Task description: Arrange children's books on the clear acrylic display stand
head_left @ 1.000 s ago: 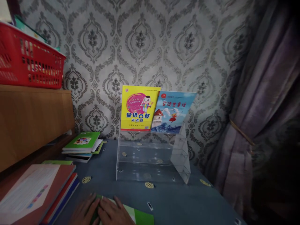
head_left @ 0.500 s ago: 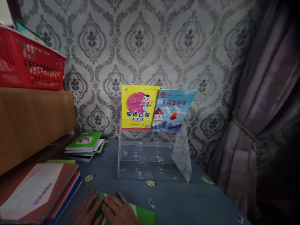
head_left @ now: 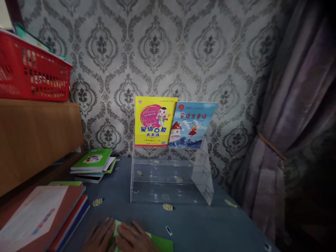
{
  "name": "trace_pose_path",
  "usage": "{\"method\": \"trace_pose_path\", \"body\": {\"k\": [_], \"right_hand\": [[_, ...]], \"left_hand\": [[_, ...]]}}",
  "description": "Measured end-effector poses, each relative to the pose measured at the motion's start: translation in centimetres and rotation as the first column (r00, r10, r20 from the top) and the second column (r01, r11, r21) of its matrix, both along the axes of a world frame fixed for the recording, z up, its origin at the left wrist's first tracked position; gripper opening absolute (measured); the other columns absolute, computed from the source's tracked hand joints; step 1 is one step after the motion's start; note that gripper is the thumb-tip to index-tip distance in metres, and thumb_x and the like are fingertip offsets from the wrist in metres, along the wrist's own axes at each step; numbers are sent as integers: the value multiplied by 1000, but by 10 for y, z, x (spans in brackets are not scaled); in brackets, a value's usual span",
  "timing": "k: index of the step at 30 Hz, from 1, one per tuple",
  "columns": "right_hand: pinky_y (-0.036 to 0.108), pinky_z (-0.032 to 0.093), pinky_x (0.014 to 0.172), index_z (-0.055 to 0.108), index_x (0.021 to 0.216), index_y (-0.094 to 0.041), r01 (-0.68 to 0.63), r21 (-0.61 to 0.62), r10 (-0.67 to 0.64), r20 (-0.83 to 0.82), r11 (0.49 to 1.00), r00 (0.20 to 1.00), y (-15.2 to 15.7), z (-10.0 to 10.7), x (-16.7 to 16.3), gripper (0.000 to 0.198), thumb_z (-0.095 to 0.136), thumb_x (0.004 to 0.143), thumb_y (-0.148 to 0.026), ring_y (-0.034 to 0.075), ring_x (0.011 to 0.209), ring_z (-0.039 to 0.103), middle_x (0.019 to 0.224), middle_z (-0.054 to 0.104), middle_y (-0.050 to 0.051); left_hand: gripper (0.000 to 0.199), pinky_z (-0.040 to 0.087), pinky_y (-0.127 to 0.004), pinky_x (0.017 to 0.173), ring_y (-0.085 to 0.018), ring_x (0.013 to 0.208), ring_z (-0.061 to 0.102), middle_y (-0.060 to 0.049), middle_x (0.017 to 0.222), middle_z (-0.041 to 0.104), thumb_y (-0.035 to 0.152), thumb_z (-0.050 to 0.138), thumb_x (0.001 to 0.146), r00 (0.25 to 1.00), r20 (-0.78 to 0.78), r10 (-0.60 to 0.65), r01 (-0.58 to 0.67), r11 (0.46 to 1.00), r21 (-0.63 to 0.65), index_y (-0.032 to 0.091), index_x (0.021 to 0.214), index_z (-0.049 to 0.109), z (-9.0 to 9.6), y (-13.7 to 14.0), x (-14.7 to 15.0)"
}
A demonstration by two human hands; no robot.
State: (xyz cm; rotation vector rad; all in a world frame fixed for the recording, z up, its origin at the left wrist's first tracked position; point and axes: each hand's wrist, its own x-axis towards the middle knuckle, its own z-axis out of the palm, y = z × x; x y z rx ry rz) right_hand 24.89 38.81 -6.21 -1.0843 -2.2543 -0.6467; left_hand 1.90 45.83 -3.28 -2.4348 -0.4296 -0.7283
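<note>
At the bottom edge, a green book or booklet (head_left: 162, 242) lies on the table, partly covered by my hands and cut off by the frame. My left hand (head_left: 98, 236) rests flat on its left part, fingers stretched out. Beside it, my right hand (head_left: 133, 238) lies across the middle, fingers spread over a pale green strip. Whether the book is open or closed cannot be made out. Beyond the hands stands a clear acrylic tiered rack (head_left: 162, 175). Its top tier holds a yellow workbook (head_left: 154, 122) and a blue storybook (head_left: 193, 124), side by side.
To the left lies a stack of books with a reddish cover on top (head_left: 70, 203). Behind it is a smaller pile under a green book (head_left: 91, 159). A red basket (head_left: 49, 77) sits on a wooden cabinet (head_left: 39, 140). A curtain (head_left: 273, 175) hangs at the right.
Both hands stay on the green book; the right fingers have shifted slightly and more of the pale green strip shows between the hands. The view has moved a little.
</note>
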Motion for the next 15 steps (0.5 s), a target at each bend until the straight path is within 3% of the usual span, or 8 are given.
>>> {"method": "trace_pose_path", "body": {"k": [3,7,10,15], "right_hand": [[31,56,100,68,113,-23,-7,-2,7,-12,1000,1000,3,-7,2,26,45,107,-32,16,108,72,112,79,2],[33,57,99,69,111,-26,45,-17,-45,-48,999,998,-2,-11,11,25,46,106,-34,16,97,75,101,81,-1],[33,57,98,70,107,-29,59,-37,-60,-29,998,998,-8,-13,18,22,49,106,-36,16,100,74,106,80,-4],[30,58,91,70,105,-29,104,-95,-104,8,990,995,-10,-12,21,21,51,105,-38,15,94,74,102,80,-4]], "left_hand": [[48,56,-20,86,-14,111,72,2,129,73,27,51,98,1000,-19,23,-24,999,-41,31,145,55,-2,1,0],[45,57,-22,85,-17,110,73,0,128,73,37,55,98,999,-46,16,-21,994,-110,36,143,57,3,-1,-1],[39,58,-25,83,-20,107,74,-3,125,75,44,58,97,995,-81,52,-66,981,-185,34,135,64,8,-5,5],[28,59,-27,83,-21,97,76,-7,117,77,18,53,95,990,-101,98,-121,957,-263,23,115,72,-2,-12,34]]}}
